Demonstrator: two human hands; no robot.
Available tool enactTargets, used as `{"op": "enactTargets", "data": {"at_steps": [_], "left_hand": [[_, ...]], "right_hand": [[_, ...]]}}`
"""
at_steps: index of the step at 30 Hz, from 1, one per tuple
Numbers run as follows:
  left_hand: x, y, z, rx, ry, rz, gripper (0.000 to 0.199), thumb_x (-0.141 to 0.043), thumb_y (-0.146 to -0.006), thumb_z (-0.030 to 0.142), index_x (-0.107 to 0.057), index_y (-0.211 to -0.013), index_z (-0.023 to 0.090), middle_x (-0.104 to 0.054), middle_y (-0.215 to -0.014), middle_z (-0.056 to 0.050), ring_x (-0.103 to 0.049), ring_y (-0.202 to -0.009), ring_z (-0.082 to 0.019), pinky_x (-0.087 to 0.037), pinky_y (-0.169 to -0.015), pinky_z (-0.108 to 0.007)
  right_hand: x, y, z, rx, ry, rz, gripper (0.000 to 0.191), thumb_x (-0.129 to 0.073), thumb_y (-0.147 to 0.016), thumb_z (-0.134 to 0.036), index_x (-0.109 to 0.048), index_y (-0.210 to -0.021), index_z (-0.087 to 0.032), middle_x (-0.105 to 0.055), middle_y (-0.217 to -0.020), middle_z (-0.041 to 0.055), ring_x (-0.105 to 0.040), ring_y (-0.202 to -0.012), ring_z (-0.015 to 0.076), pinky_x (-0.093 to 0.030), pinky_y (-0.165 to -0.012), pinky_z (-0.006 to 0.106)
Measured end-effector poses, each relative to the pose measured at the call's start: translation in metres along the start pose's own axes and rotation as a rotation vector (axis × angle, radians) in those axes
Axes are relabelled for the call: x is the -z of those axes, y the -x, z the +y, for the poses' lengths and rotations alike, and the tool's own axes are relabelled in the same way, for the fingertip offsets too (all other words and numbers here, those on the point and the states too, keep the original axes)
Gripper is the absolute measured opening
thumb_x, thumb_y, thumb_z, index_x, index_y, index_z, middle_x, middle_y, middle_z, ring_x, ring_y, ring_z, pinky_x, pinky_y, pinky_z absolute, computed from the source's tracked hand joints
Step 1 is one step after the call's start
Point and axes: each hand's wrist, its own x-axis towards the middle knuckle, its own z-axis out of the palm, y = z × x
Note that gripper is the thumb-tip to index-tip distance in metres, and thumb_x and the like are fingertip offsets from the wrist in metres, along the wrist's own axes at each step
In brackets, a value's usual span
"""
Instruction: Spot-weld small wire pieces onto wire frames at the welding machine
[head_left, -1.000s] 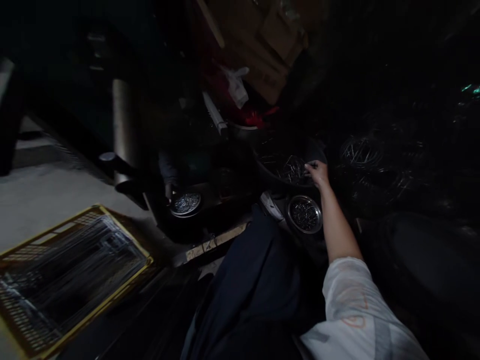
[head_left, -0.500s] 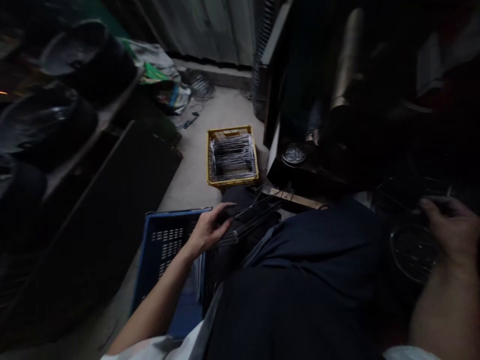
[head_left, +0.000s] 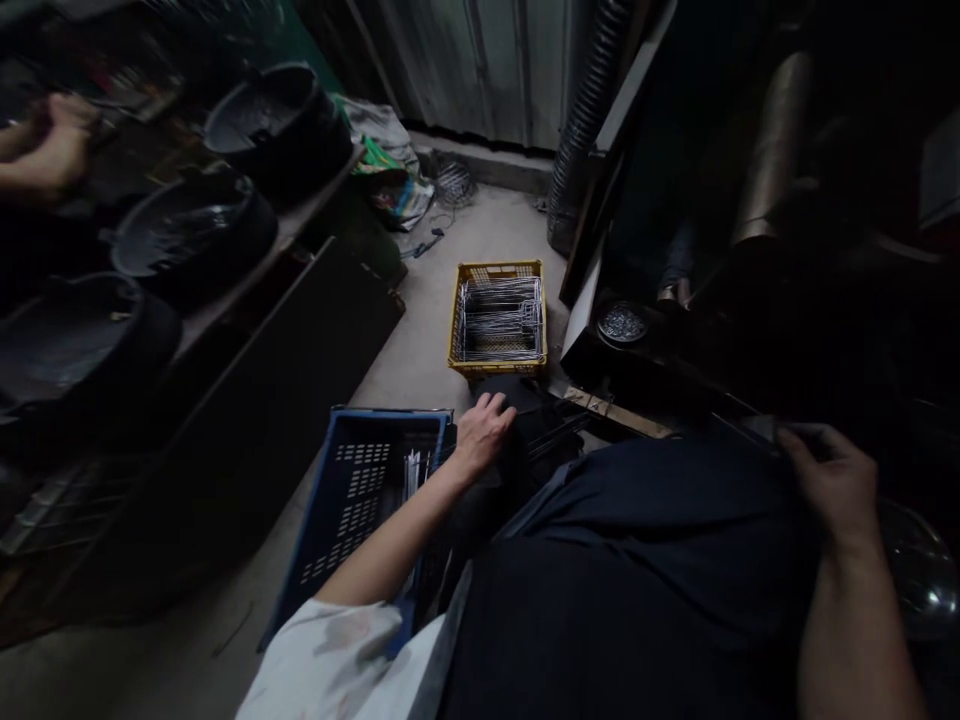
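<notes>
Two crates stand on the bare concrete floor (head_left: 420, 290) of this narrow, dim room, below a corrugated metal wall (head_left: 480, 60). The yellow crate (head_left: 459, 320) is packed with wire racks (head_left: 499, 320) lying in tidy layers. The blue crate (head_left: 352, 520) sits closer to the person, with a few thin metal pieces (head_left: 412, 475) standing inside it. The person's left hand (head_left: 484, 432) is half open, its fingers loosely curved on a dark object (head_left: 510, 395) just beside the yellow crate; I can't tell whether it grips anything. The right hand (head_left: 829, 490) is pinched closed on a thin metal strip (head_left: 799, 432), held over the lap's dark trousers (head_left: 637, 570). To the right, a round metal dish (head_left: 622, 323) sits on a black ledge (head_left: 637, 370) above a wooden strip (head_left: 615, 412). Along the left, black pots (head_left: 274, 125) line a shelf (head_left: 247, 290), and a co-worker's hands (head_left: 52, 145) show in the far corner. A ribbed hose (head_left: 585, 130) hangs beside the wall.
</notes>
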Motion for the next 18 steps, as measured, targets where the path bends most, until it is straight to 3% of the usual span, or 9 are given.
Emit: {"op": "enactTargets", "data": {"at_steps": [3,6,8,13,18], "left_hand": [[0.020,0.026,-0.012,-0.007,0.133,0.036,0.019,-0.047,-0.091,0.025,-0.065,-0.095,0.021,-0.064,-0.108,-0.009,-0.055,-0.101,-0.024,-0.044,-0.074,-0.031],[0.044,0.044,-0.044,0.067,0.277,0.067,0.030,-0.041,-0.096,0.035,-0.063,-0.088,0.016,-0.063,-0.079,-0.005,-0.056,-0.074,-0.017,-0.045,-0.069,-0.027],[0.057,0.043,-0.069,0.111,0.323,0.063,0.039,-0.037,-0.096,0.042,-0.062,-0.087,0.014,-0.059,-0.072,-0.003,-0.054,-0.067,-0.015,-0.043,-0.062,-0.025],[0.066,-0.010,-0.104,0.076,0.341,-0.030,0.041,-0.044,-0.090,0.048,-0.066,-0.080,0.013,-0.057,-0.064,0.000,-0.048,-0.059,-0.014,-0.036,-0.054,-0.023],[0.055,-0.070,-0.089,-0.003,0.225,0.019,0.033,-0.048,-0.087,0.037,-0.061,-0.063,0.017,-0.048,-0.054,-0.001,-0.037,-0.052,-0.014,-0.026,-0.053,-0.028]], "right_hand": [[0.004,0.006,0.005,-0.005,0.032,0.010,0.024,-0.069,-0.068,-0.052,-0.070,-0.084,-0.034,-0.071,-0.085,0.0104,-0.068,-0.084,0.0338,-0.051,-0.071,0.047],[0.002,0.005,0.007,-0.057,0.040,0.032,0.025,-0.069,-0.065,-0.054,-0.068,-0.081,-0.034,-0.071,-0.087,0.0122,-0.067,-0.087,0.0363,-0.050,-0.073,0.051],[-0.007,0.003,0.006,-0.083,0.029,0.009,0.025,-0.068,-0.064,-0.054,-0.067,-0.080,-0.034,-0.071,-0.089,0.0126,-0.067,-0.090,0.0373,-0.050,-0.074,0.052],[-0.030,0.007,-0.007,-0.019,0.011,-0.121,0.023,-0.065,-0.065,-0.053,-0.064,-0.079,-0.035,-0.069,-0.083,0.0102,-0.067,-0.086,0.0360,-0.051,-0.072,0.051],[-0.005,0.036,-0.020,-0.026,0.014,-0.046,0.018,-0.062,-0.066,-0.053,-0.062,-0.080,-0.040,-0.068,-0.086,0.0069,-0.066,-0.089,0.0363,-0.050,-0.074,0.052]]}}
